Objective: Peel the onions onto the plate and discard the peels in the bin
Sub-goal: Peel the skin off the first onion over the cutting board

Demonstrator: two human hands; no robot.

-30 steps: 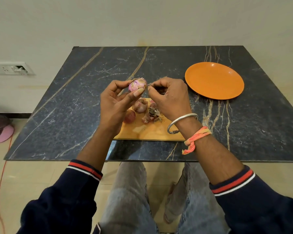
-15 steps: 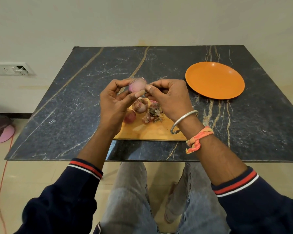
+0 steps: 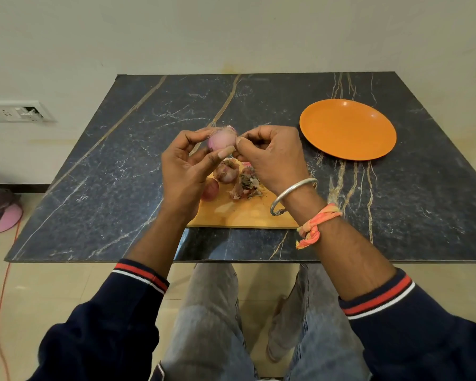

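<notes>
Indoors, onion (image 3: 221,138) above marble table (image 3: 116,188) by cream wall (image 3: 231,31).

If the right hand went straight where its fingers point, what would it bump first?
The pink onion held by the left hand. The right hand points left at it, fingertips seemingly pinching its skin, though depth is unclear.

Hands raised, meeting at centre, both wrists angling inward. Left hand (image 3: 184,171) cupping onion (image 3: 221,138) between thumb and curled fingers, palm facing right. Right hand (image 3: 272,155) pinching at onion's right side (thumb against forefinger), other fingers curling under.
</notes>
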